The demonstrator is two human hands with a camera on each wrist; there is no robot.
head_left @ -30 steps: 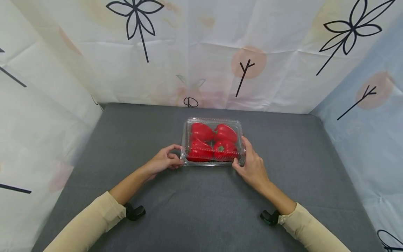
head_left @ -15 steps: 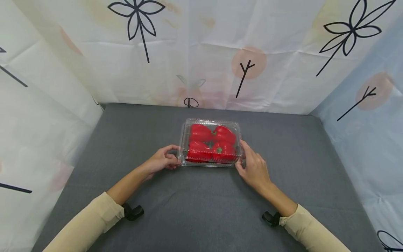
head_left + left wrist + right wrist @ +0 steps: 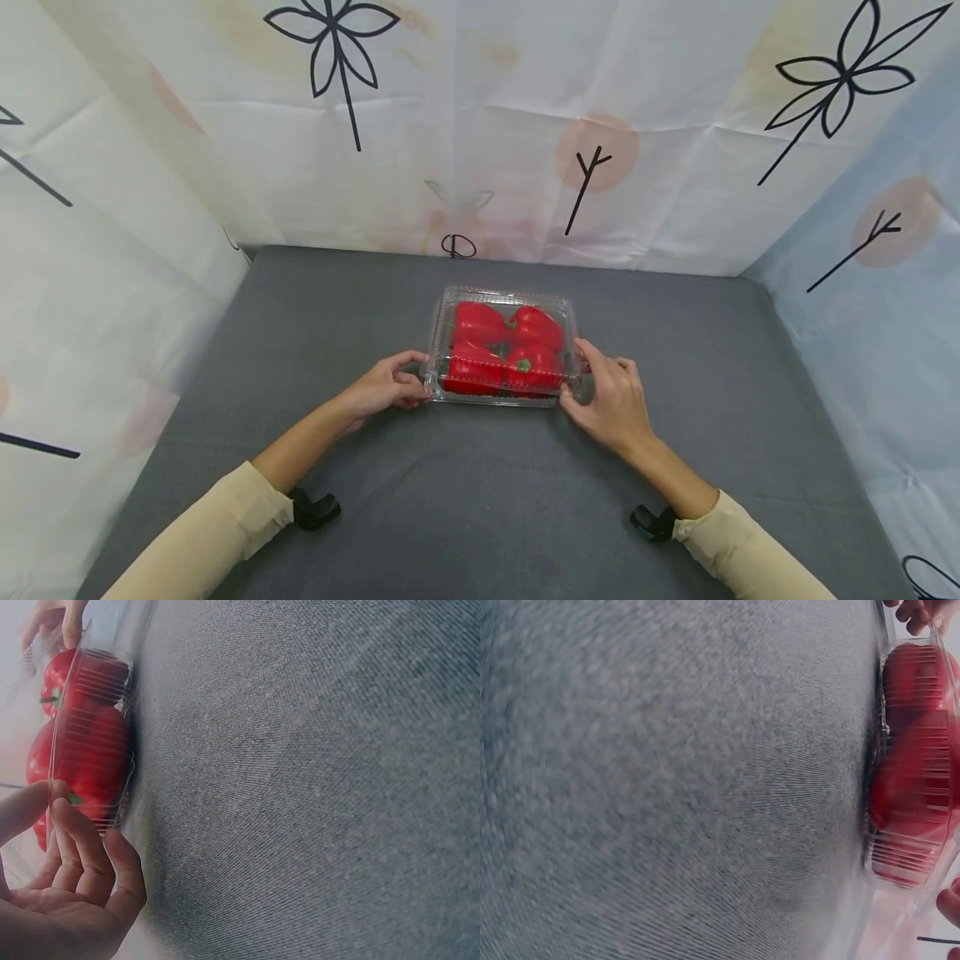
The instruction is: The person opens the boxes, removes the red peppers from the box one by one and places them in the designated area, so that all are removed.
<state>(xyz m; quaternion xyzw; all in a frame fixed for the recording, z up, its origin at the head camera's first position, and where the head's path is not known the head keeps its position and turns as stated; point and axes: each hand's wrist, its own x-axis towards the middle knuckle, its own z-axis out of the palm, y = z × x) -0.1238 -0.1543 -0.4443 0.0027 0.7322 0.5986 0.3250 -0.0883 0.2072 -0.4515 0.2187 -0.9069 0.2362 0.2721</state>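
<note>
pinching the clear box (image 3: 506,296) from opposite sides, my left hand (image 3: 381,388) and right hand (image 3: 613,402) likely share the weight so the four red peppers (image 3: 474,367) balance; it's toward the grey table's (image 3: 465,508) back (touching or just above, i can't tell).

screened-off workspace, leaf-printed curtains (image 3: 495,108) on three sides, grey cloth-covered table (image 3: 480,508), kind of room unclear

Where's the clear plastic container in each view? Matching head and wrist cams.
Head: clear plastic container near centre, between left hand and right hand.
Left wrist: container at upper left.
Right wrist: container along the right edge.
Shared landmark: red peppers inside it.
</note>
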